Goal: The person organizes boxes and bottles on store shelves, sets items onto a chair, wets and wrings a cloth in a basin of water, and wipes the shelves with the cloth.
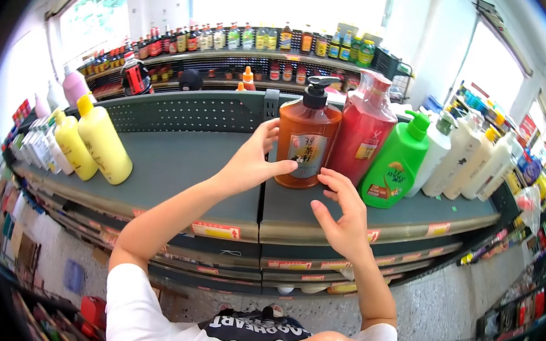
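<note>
An amber pump bottle (309, 125) with a black pump head stands upright on the dark grey top shelf (190, 164). My left hand (256, 159) is closed around its left side, thumb across the label and fingertips at the bottle's left edge. At the lower right of the bottle, the fingertips of my right hand (344, 216) touch or nearly touch it; that hand is open, its thumb held apart. Right beside it stand a red bottle (361, 129) in clear wrap and a green pump bottle (396, 164).
Several white pump bottles (457, 156) continue the row rightward. Two yellow bottles (105, 141) stand on the left, near smaller white bottles (41, 146). A perforated back panel (181, 118) edges the shelf. Beyond it is a rack of sauce bottles (232, 38).
</note>
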### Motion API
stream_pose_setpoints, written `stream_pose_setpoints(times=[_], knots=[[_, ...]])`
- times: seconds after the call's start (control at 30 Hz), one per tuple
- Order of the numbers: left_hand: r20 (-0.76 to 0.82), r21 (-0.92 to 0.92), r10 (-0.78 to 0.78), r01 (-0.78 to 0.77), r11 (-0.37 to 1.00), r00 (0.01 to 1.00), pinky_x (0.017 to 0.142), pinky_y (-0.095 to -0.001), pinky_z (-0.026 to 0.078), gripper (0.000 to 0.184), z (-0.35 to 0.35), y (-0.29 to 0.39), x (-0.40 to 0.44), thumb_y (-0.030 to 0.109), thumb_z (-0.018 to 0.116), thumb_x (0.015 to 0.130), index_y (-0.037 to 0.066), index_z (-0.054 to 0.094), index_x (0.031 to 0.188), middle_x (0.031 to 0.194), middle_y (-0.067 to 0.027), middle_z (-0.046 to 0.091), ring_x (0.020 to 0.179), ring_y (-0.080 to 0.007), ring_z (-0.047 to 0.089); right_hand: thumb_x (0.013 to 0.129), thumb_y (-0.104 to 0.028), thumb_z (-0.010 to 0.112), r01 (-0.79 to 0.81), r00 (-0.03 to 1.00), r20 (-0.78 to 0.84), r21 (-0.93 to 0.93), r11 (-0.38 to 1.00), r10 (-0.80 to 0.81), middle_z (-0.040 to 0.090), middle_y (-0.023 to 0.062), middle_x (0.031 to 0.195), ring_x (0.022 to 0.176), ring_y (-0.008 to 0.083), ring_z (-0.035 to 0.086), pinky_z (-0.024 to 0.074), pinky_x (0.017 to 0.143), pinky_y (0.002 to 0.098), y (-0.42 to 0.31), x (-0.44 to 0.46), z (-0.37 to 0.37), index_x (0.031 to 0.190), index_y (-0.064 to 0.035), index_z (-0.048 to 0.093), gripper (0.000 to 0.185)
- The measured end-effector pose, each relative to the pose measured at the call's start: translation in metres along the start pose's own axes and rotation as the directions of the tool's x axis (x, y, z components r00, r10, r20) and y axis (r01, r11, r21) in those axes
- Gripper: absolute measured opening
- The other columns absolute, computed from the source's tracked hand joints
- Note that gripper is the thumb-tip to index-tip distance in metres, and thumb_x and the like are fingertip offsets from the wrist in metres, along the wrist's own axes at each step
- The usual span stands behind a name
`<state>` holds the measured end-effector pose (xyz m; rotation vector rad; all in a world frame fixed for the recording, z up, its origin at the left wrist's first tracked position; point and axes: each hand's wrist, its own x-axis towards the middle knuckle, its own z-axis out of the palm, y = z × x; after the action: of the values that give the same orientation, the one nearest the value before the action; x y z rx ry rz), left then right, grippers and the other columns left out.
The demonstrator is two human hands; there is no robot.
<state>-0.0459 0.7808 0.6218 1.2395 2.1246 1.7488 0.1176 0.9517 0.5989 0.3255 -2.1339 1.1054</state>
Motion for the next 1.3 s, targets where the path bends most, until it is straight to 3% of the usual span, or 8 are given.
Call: stream_pose_setpoints(times=[0.17,0.27,0.5,0.8,0.93,1.07,1.13,1.3], knots=[[0.085,-0.247,-0.100,0.119,0.962,0.991,0.104,-0.0357,0.043,0.071,0.009,0.004,0.022,0.017,0.082,0.079,0.003,0.042,0.136,0.122,-0.0065,0.059,0.118,-0.0171,0.055,0.086,-0.006,0.069,0.035,0.998,0.052,0.062,0.997,-0.038,0.054,0.0179,0.135,0.119,0.0307,0.058,0.0503,0.093,0.0375,0.015,0.005,-0.010,0.129,-0.0017,0.055,0.046],[0.108,-0.286,-0.087,0.115,0.951,0.990,0.103,-0.0342,0.042,0.074,0.010,0.000,0.028,0.015,0.084,0.076,0.004,0.043,0.137,0.125,-0.0076,0.059,0.117,-0.0162,0.054,0.085,-0.005,0.069,0.008,0.997,0.076,0.083,0.996,-0.014,0.052,0.0184,0.138,0.121,0.0305,0.057,0.0506,0.094,0.0382,0.017,0.006,-0.010,0.131,-0.0015,0.053,0.049],[0.092,-0.262,-0.069,0.091,0.961,0.993,0.104,-0.0369,0.042,0.073,0.008,0.000,0.028,0.013,0.085,0.074,0.005,0.046,0.136,0.126,-0.0075,0.060,0.117,-0.0168,0.055,0.087,-0.006,0.068,-0.001,0.999,0.053,0.045,0.999,-0.001,0.048,0.0207,0.141,0.126,0.0337,0.053,0.0496,0.098,0.0417,0.014,0.009,-0.005,0.140,0.0024,0.042,0.059],[0.269,-0.205,-0.096,0.154,0.967,0.958,0.095,-0.0353,0.046,0.070,-0.030,0.004,0.009,0.009,0.085,0.072,0.006,0.050,0.132,0.113,-0.0036,0.061,0.104,-0.0134,0.056,0.086,-0.008,0.070,-0.144,0.985,0.093,-0.044,0.989,0.147,0.043,0.0267,0.144,0.133,0.0375,0.046,0.0460,0.103,0.0478,0.000,0.021,0.015,0.152,0.0025,0.015,0.086],[0.342,-0.227,-0.045,0.129,0.965,0.939,0.086,-0.0317,0.047,0.069,-0.041,0.005,-0.004,0.010,0.085,0.073,0.005,0.049,0.131,0.101,-0.0002,0.058,0.091,-0.0104,0.054,0.084,-0.005,0.071,-0.214,0.963,0.190,0.103,0.971,0.191,0.057,0.0219,0.131,0.121,0.0335,0.058,0.0517,0.096,0.0437,-0.001,0.037,0.026,0.148,0.0001,0.025,0.079],[0.132,-0.117,-0.010,0.026,0.993,0.991,0.101,-0.0380,0.048,0.071,-0.034,0.007,-0.037,0.021,0.082,0.079,0.002,0.043,0.135,0.123,-0.0132,0.059,0.114,-0.0207,0.059,0.080,0.001,0.074,-0.255,0.958,0.184,0.210,0.944,0.218,0.064,0.0142,0.117,0.110,0.0230,0.063,0.0564,0.087,0.0356,-0.003,0.042,0.034,0.134,-0.0003,0.042,0.063],[0.071,0.080,-0.074,0.068,0.994,0.995,0.099,-0.0393,0.052,0.072,-0.033,0.006,-0.056,0.017,0.077,0.084,0.001,0.038,0.141,0.131,-0.0201,0.056,0.121,-0.0289,0.058,0.079,0.004,0.074,-0.252,0.963,0.164,0.242,0.937,0.216,0.064,0.0124,0.115,0.105,0.0200,0.063,0.0571,0.084,0.0324,-0.003,0.043,0.036,0.129,0.0003,0.045,0.058],[-0.037,-0.051,0.009,-0.011,0.999,0.999,0.101,-0.0394,0.051,0.070,-0.040,0.004,-0.077,0.010,0.071,0.088,0.002,0.036,0.147,0.133,-0.0183,0.058,0.123,-0.0264,0.057,0.078,0.005,0.073,-0.239,0.963,0.179,0.209,0.948,0.203,0.064,0.0143,0.116,0.104,0.0200,0.064,0.0583,0.083,0.0327,-0.021,0.048,0.054,0.129,0.0026,0.044,0.059]])
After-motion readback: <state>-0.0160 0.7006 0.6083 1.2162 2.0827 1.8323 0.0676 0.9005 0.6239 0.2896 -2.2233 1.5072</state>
